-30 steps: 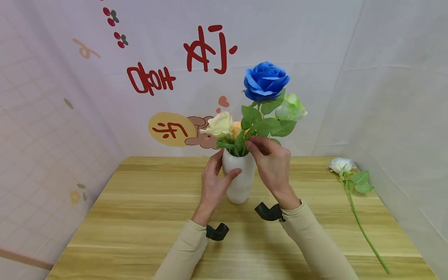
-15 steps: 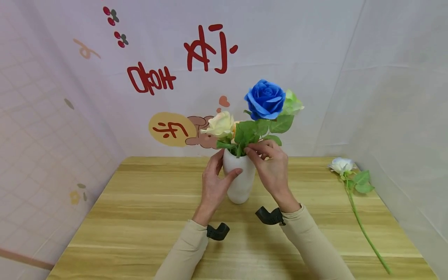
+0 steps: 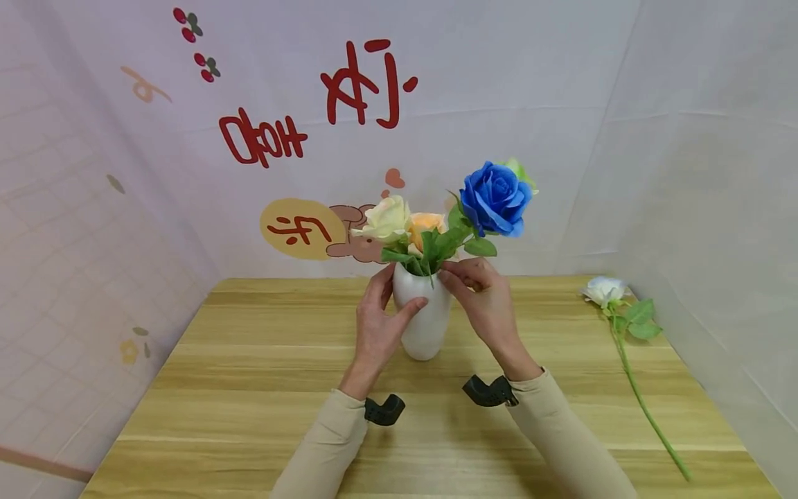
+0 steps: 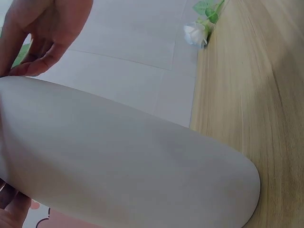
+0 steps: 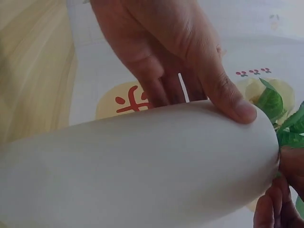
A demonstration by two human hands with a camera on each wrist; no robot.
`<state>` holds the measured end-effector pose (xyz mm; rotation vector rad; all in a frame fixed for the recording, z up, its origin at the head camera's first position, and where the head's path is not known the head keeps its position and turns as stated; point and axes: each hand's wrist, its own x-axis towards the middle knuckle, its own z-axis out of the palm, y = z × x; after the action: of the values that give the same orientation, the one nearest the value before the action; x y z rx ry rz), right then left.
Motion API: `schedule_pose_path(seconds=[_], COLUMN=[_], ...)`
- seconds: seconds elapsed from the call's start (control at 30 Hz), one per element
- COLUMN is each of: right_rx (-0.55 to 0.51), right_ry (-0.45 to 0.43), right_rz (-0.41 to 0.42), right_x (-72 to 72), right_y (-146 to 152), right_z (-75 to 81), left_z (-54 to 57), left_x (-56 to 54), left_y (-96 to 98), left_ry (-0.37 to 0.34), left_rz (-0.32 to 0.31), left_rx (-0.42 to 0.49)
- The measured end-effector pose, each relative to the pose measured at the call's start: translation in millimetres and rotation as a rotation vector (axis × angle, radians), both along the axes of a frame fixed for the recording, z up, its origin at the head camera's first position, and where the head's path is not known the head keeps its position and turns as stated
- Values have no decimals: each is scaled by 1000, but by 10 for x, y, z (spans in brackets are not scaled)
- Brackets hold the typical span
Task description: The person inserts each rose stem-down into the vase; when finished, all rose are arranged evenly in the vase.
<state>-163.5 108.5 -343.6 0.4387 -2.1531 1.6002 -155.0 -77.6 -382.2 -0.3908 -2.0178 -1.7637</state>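
Observation:
A white vase [image 3: 424, 315] stands upright on the wooden table. My left hand [image 3: 377, 315] grips it near the top, thumb across the front and fingers round the far side. At the mouth's right edge, my right hand [image 3: 483, 294] pinches the stem of a blue rose [image 3: 497, 199], whose bloom leans right; the fingers hide the pinched stem. In the vase are a cream rose [image 3: 386, 218] and an orange rose [image 3: 427, 225]. Behind the blue bloom shows part of a pale green flower [image 3: 520, 173]. In the right wrist view, the left thumb [image 5: 244, 111] presses the vase wall.
A white rose [image 3: 605, 291] with a long green stem lies on the table's right side. Behind the table [image 3: 262, 388] hangs a white printed cloth [image 3: 499, 76] with red characters. Black wrist mounts [image 3: 384, 410] sit at both cuffs.
The blue rose has gone lower into the vase, and its bloom has tipped to the right. My right hand moved down to the rim with its stem. The left hand keeps its grip.

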Motion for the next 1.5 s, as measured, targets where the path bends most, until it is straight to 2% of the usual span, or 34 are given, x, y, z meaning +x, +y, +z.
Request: schedule_pose_path(seconds=[0.17,0.33,0.73,0.93,1.07,1.17,1.3,1.5], right_rx=[-15,10,166,146,116,109,155,241], right_ry=[-74,-112,-135,-231,-273,-306,-371,-464], right_rz=[6,-10,-152,-177,-162,-188,-251,-226], right_x=[89,191,377,440,479,532,584,561], right_y=[191,444,1276,1795,2101,2304,2554,2892], right_z=[-68,-104,-213,-313,-386,-438,-507,-634], left_z=[-6,-7,-16,-6,0,-3,-7,-6], left_x=[1,3,-3,-16,-15,-9,-5,-18], left_y=[9,16,8,9,3,-2,-2,5], left_ry=[1,6,7,5,2,0,5,12], left_rz=[11,18,20,14,16,20,18,9], left_rx=[16,26,6,-10,-3,-2,-4,-7])
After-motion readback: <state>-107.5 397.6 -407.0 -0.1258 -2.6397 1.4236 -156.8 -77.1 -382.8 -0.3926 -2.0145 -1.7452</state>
